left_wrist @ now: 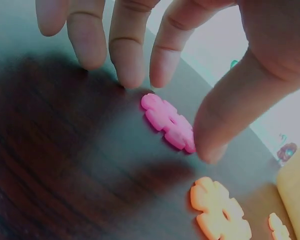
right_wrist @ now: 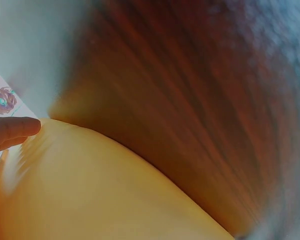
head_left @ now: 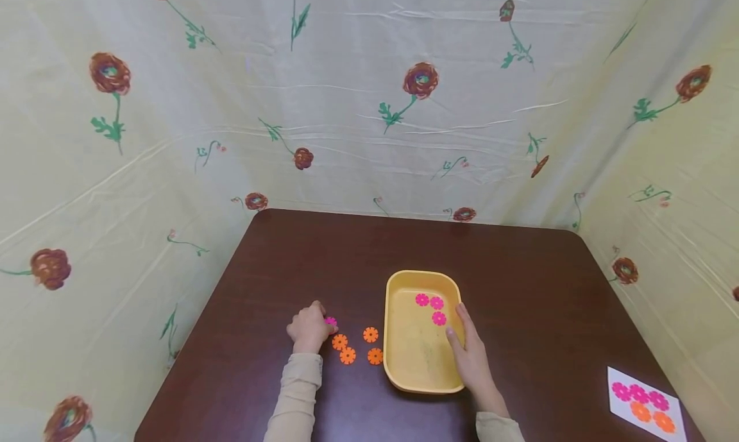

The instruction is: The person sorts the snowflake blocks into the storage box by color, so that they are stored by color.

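Note:
My left hand [head_left: 314, 323] hovers over a pink flower-shaped piece [left_wrist: 168, 122] that lies flat on the dark table. Its thumb [left_wrist: 217, 125] meets one end of the piece, and the curved fingers [left_wrist: 130, 60] stop just short of the other end. Several orange flower pieces [head_left: 358, 344] lie just right of that hand. My right hand [head_left: 462, 330] rests with straight fingers on the right rim of a yellow tray [head_left: 404, 365]. One fingertip [right_wrist: 15, 130] lies against the tray wall [right_wrist: 90, 195]. Three pink pieces [head_left: 430, 305] sit inside the tray at its far end.
A white card [head_left: 645, 403] printed with pink and orange flowers lies at the table's front right corner. The brown table [head_left: 519, 269] is walled in by a flowered cloth backdrop [head_left: 369, 108] behind and on both sides.

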### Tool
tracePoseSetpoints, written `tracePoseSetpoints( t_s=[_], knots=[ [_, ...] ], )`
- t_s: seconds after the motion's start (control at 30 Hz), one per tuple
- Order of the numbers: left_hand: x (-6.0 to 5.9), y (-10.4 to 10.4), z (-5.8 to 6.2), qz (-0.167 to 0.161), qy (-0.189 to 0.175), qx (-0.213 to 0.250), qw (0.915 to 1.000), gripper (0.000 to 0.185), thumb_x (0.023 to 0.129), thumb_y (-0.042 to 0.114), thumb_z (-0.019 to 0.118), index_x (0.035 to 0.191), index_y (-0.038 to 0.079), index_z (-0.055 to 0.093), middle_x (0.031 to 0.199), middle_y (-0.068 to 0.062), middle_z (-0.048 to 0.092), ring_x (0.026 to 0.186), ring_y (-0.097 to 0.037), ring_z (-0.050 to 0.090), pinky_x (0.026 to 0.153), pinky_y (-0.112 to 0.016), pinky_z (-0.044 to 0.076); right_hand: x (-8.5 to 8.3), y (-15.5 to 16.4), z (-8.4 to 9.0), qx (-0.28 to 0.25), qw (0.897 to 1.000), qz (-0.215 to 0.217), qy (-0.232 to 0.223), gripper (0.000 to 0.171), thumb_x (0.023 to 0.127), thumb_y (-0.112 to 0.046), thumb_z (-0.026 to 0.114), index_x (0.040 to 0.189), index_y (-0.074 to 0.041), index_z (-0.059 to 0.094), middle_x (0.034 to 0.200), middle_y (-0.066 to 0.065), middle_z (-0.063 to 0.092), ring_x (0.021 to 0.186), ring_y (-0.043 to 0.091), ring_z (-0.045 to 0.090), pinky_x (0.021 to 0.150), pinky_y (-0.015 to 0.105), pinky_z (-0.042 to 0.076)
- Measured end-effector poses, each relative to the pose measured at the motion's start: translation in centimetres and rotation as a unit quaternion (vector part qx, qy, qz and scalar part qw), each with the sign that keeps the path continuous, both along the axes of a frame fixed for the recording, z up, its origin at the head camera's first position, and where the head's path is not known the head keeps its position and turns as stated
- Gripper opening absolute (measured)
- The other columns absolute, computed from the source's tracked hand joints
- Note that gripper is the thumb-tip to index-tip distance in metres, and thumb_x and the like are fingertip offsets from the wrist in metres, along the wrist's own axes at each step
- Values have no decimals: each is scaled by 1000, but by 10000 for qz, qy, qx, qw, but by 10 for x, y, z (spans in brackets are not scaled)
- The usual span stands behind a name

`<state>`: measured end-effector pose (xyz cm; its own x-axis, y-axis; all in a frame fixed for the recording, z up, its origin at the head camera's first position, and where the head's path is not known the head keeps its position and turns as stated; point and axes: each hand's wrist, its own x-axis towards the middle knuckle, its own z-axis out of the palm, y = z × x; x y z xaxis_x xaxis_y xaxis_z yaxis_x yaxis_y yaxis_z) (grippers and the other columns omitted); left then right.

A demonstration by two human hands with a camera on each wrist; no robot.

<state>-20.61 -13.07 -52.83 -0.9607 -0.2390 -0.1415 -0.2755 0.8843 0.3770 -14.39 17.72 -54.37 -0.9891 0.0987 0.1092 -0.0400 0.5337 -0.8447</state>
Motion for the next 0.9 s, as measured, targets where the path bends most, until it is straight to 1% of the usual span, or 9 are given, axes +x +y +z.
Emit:
tracePoseSetpoints(
  t_s=[0.13,0.23,0.3,0.33,0.4,0.47,0.57,0.73,0.9],
  knots=[
    [0,0,0,-44,-52,16,10000,35,63,25,82,82,9,57,81,-12,60,75,-33,54,65,-48,42,0,0,-1,9,10000,6,63,55,95,-22,50,143,-8,28,150,8,24,135,31,24,107,49,19],
    [-1,-1,0,-32,11,16,10000,24,66,20,80,74,10,59,78,-11,60,73,-33,55,63,-48,43,0,0,-2,39,10000,3,92,55,95,-21,50,143,-7,28,149,8,24,135,31,24,107,49,19],
    [-2,-1,-1,10,61,18,10000,18,67,16,77,71,11,61,77,-10,61,73,-32,57,62,-49,44,-1,0,-2,35,10000,2,93,55,95,-21,50,143,-7,28,149,9,24,135,31,24,107,49,19],
    [-2,-1,-1,33,88,28,10000,17,67,15,77,73,11,61,78,-11,62,73,-33,57,62,-49,44,-1,0,-3,37,10000,1,92,55,95,-21,50,143,-7,28,149,9,24,135,31,24,107,49,19],
    [-3,-1,-1,80,113,83,9999,19,68,13,76,79,11,61,81,-13,64,74,-33,58,64,-49,44,-1,0,-3,45,9999,7,91,54,95,-22,50,143,-8,28,150,8,24,135,31,24,107,49,19],
    [-3,-1,-1,89,113,133,9998,27,67,14,77,88,10,60,85,-14,64,74,-34,59,66,-50,44,-1,0,-3,46,9999,18,98,54,95,-22,50,143,-8,28,150,8,24,135,31,24,107,48,19],
    [-3,-1,0,33,60,151,9999,35,68,17,78,97,11,58,88,-15,64,74,-33,58,69,-50,42,-1,-1,-1,32,9999,38,97,55,95,-21,50,143,-8,28,150,8,24,135,31,24,107,48,19],
    [-4,-1,-1,-33,-4,105,9999,31,68,23,79,90,12,60,84,-12,64,73,-33,57,67,-49,42,0,-2,1,6,10000,32,27,55,94,-19,51,143,-7,28,150,9,23,136,31,23,107,48,18],
    [-6,-2,-2,5,34,138,9999,31,65,21,82,81,11,58,78,-10,61,74,-33,57,66,-49,42,0,-2,1,-3,10000,0,-46,56,94,-19,51,143,-7,27,150,9,23,136,31,22,108,48,18]
  ],
)
